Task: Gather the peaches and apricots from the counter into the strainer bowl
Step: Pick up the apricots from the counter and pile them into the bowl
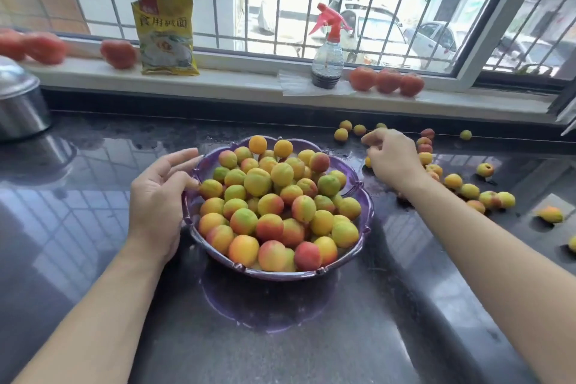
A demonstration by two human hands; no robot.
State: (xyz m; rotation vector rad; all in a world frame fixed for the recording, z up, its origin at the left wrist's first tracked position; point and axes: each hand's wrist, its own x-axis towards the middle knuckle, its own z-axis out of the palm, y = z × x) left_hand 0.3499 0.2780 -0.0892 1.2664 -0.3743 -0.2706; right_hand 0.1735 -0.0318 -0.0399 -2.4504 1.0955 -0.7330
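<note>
On the dark counter [93, 196] below the window sits the purple strainer bowl [364, 196], heaped with peaches and apricots [274, 196]. More loose fruit [467, 190] lies scattered to its right. At the bowl's left rim, the left hand [156, 196] rests with relaxed, spread fingers. Among the scattered fruit, the right hand [392, 159] reaches with fingers curled; whether it grips any I cannot tell.

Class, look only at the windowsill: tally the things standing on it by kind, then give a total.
Tomatoes: 6
Yellow packet: 1
Spray bottle: 1
Total: 8
</note>
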